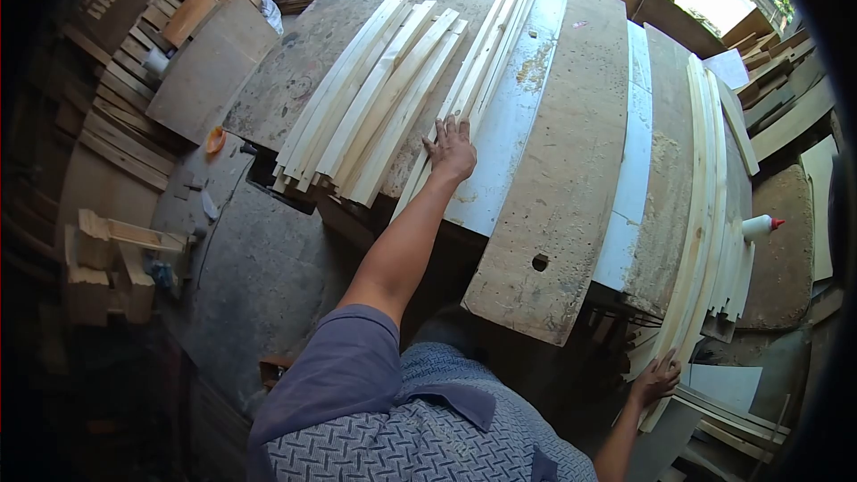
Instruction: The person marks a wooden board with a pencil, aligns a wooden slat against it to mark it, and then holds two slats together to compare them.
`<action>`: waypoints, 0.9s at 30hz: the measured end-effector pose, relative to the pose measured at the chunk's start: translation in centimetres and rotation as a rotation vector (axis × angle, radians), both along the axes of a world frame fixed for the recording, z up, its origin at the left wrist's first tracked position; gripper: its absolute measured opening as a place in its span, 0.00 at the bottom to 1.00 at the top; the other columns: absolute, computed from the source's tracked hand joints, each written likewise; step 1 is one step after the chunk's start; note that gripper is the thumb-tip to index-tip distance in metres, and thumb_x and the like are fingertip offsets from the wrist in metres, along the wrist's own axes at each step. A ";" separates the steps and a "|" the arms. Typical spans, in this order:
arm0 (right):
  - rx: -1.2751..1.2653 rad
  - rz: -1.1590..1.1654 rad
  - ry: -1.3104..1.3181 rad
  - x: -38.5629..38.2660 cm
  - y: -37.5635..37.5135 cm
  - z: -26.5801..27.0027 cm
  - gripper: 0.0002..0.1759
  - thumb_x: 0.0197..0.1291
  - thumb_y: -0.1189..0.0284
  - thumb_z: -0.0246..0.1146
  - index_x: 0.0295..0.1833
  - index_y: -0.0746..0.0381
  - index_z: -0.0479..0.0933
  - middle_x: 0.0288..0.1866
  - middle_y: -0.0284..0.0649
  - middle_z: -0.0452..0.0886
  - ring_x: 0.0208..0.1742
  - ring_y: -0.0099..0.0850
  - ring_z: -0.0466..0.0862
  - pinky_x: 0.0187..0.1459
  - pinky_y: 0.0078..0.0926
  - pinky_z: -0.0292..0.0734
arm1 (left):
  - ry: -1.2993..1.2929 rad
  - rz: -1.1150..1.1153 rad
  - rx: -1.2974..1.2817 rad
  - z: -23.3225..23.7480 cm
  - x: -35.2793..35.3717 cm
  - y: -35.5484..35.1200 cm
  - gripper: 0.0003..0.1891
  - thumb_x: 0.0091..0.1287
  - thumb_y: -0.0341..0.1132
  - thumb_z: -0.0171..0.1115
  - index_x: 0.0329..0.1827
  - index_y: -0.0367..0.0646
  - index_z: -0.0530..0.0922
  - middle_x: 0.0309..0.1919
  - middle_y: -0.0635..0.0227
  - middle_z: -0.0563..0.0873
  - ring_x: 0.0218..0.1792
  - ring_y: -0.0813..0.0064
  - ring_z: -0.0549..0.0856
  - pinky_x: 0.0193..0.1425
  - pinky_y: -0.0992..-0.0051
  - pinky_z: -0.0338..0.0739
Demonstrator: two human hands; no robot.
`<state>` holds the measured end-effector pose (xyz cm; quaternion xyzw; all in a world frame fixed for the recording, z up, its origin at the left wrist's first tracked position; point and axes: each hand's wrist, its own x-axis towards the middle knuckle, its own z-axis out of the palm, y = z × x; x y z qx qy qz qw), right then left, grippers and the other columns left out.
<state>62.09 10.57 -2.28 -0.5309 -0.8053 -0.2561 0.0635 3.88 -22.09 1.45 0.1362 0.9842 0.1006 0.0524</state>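
Note:
My left hand (451,150) lies on a narrow bundle of long pale wooden strips (486,54) near the middle of the workbench, its fingers spread over them. Just left of it rests a row of shorter pale wooden pieces (379,94). Down at the lower right, my right hand (656,381) is at the near end of a long wooden strip (705,241), fingers curled around its edge. This strip lies with others along the bench's right side and sticks out past its front edge. The palm side of my right hand is hidden.
The workbench (558,152) has worn boards and a pale blue-white strip (527,107). A white bottle with a red tip (761,227) stands right. Stacked timber (134,80) fills the left. A jointed wooden frame piece (116,259) and an orange cup (215,139) sit left.

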 end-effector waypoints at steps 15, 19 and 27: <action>-0.100 0.238 0.182 -0.6 -0.8 1.4 0.31 0.60 0.75 0.62 0.71 0.50 0.71 0.50 0.40 0.73 0.52 0.43 0.76 0.48 0.47 0.71 | -0.087 0.003 0.081 -0.9 -1.2 -0.6 0.36 0.71 0.45 0.46 0.83 0.53 0.49 0.83 0.67 0.45 0.83 0.58 0.42 0.78 0.36 0.45; -0.284 0.182 0.325 -1.6 -1.6 3.5 0.35 0.52 0.76 0.70 0.68 0.58 0.71 0.51 0.45 0.73 0.54 0.50 0.78 0.53 0.48 0.74 | -0.113 -0.021 0.119 -1.4 -2.3 -1.3 0.41 0.69 0.46 0.54 0.83 0.53 0.46 0.83 0.66 0.45 0.82 0.56 0.43 0.77 0.34 0.46; -0.629 0.161 0.601 1.2 -5.1 3.1 0.27 0.49 0.76 0.65 0.58 0.67 0.71 0.47 0.56 0.75 0.49 0.54 0.80 0.53 0.48 0.76 | 0.000 -0.012 0.010 0.8 -1.0 -0.8 0.48 0.67 0.48 0.61 0.84 0.55 0.41 0.83 0.64 0.44 0.82 0.53 0.42 0.77 0.32 0.43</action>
